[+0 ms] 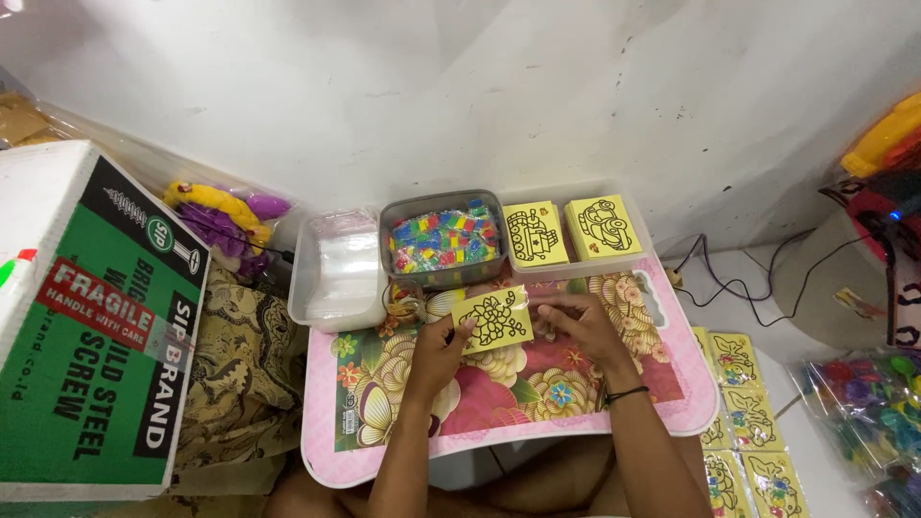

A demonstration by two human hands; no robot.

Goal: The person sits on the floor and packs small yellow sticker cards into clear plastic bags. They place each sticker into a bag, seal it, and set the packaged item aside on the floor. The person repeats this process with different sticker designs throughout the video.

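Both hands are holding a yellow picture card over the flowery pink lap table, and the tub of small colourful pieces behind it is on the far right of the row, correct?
Not quite. In the head view, the grey tub of colourful pieces sits mid-row; the yellow card stacks are far right. Both hands do hold the yellow picture card.

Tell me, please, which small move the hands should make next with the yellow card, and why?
Probably slide the yellow card into a clear bag. The left hand grips its lower left edge, and the right hand seems to pinch thin plastic at its right side. A tub of clear bags stands nearby.
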